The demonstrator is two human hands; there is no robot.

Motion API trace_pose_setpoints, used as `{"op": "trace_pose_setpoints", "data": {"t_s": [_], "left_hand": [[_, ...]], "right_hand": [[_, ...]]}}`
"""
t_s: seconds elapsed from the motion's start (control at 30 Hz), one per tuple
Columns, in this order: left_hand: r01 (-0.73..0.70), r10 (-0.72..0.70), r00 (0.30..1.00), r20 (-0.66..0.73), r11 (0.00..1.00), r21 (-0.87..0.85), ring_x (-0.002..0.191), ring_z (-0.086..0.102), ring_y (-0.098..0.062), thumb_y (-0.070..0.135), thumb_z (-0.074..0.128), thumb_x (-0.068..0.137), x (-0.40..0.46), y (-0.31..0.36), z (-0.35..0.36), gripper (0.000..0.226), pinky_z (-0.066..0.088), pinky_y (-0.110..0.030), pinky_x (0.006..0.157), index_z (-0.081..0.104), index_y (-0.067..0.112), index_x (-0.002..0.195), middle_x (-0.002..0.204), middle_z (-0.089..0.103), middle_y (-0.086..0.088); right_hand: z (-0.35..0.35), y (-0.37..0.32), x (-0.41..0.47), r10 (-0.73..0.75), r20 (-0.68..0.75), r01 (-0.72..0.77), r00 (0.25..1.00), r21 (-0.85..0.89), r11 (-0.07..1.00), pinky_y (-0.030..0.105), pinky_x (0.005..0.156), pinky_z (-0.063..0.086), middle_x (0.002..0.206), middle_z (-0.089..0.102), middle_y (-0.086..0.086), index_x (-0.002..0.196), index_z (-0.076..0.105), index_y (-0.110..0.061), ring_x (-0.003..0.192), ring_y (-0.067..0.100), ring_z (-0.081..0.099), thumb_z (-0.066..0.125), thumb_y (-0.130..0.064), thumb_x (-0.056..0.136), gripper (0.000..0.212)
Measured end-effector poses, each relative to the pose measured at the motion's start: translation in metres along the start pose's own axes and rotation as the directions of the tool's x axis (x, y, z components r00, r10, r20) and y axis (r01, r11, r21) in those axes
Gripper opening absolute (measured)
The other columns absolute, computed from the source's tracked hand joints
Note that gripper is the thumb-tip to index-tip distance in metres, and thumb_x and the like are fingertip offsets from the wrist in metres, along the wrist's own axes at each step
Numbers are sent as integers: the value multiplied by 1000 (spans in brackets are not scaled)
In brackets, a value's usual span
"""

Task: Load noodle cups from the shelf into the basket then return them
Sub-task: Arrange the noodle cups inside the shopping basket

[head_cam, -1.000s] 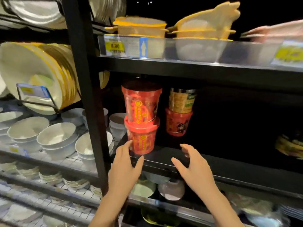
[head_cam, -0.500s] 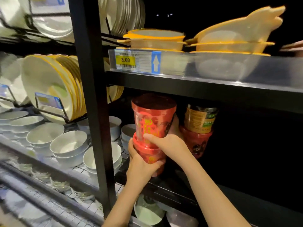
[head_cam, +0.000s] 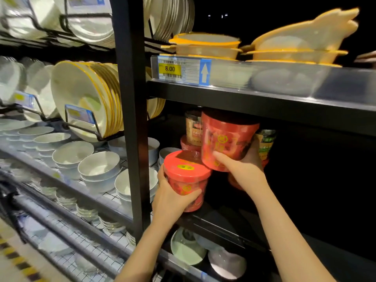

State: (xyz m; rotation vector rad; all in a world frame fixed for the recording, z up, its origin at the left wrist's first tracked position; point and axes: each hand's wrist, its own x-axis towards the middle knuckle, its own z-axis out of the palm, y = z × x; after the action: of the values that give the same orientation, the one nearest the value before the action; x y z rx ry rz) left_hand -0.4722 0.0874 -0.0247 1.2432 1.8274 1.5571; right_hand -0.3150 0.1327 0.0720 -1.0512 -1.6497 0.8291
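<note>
My left hand [head_cam: 173, 198] grips a red noodle cup [head_cam: 186, 174] with a red lid, held at the front edge of the dark shelf [head_cam: 223, 222]. To its right and higher, my right hand [head_cam: 244, 169] grips a taller red noodle cup [head_cam: 227, 137], lifted just under the upper shelf board. Behind them stand more cups: a brown-labelled cup [head_cam: 193, 127] stacked on a red one [head_cam: 188, 144], and a green-labelled cup [head_cam: 265, 141] partly hidden by my right hand. No basket is in view.
A black upright post [head_cam: 132, 119] stands just left of the cups. White bowls [head_cam: 99, 165] and gold-rimmed plates [head_cam: 89, 98] fill the wire racks on the left. Yellow-edged dishes [head_cam: 207, 45] sit on the shelf above, with a price tag [head_cam: 169, 69]. Bowls [head_cam: 187, 247] sit below.
Both hands went from hovering in front of the stacked red cups to gripping them. The upper cup is now lifted off the lower one, and the lower one is drawn toward the shelf front.
</note>
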Motion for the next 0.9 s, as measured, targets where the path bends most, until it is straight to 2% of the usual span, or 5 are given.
{"op": "trace_pose_setpoints", "data": {"t_s": [0.07,0.17,0.4,0.63,0.9], "left_hand": [[-1,1,1000,-9,1000,11,118,52,-22,63,72,36,-10,4,-10,121,44,-44,98,13,40,139,132,50,4],[-8,7,1000,11,998,59,121,49,-22,65,70,36,-30,7,-26,119,41,-44,100,11,45,137,134,48,7],[-2,2,1000,24,1000,-1,115,49,-12,63,70,32,-95,-9,-72,118,42,-38,97,15,46,135,116,47,24],[211,-218,971,-99,974,-76,109,54,-16,59,73,24,-184,-73,-120,126,41,-30,92,26,32,138,117,54,7],[507,-523,807,-273,852,-135,110,50,-16,46,86,27,-280,-160,-169,134,36,-30,98,24,20,142,128,52,-4]], "right_hand": [[-8,-2,-14,31,-53,-34,998,-72,997,14,87,34,128,55,7,131,43,-14,118,22,52,78,-26,74,68],[-18,4,-37,-33,-144,31,989,-13,999,24,83,40,99,56,-3,88,47,-24,98,17,56,81,-17,69,39],[-22,40,-121,8,-111,-6,994,22,1000,26,91,41,125,47,-12,142,27,-23,105,-1,52,79,-36,53,103],[31,79,-224,304,111,-312,946,58,948,31,94,39,124,44,-7,142,23,-24,112,13,48,86,-13,62,103],[126,132,-302,466,441,-530,767,25,848,37,100,43,126,54,-4,137,32,-21,113,12,55,87,-35,34,118]]}}
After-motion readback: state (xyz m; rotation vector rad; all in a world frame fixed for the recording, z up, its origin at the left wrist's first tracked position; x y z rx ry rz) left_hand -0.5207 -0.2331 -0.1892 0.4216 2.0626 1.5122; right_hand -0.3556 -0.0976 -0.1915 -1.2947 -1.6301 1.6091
